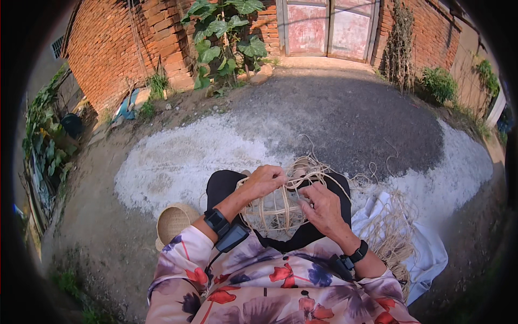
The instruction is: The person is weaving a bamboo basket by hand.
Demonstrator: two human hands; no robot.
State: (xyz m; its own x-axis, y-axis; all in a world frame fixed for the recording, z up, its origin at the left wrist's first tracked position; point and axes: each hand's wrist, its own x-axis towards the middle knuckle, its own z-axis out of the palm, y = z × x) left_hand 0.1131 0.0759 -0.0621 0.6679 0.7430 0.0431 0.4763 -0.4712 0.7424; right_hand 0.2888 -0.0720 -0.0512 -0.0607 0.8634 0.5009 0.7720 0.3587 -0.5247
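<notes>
On lap, half-woven straw basket [280,208] clasped by left hand [265,181], right hand [324,208], finished basket [174,220] beside.

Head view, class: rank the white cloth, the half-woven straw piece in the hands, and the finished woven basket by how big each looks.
1. White cloth, largest.
2. Half-woven straw piece, on the lap between left hand and right hand.
3. Woven basket, partly hidden by the sleeve, so unsure.
</notes>
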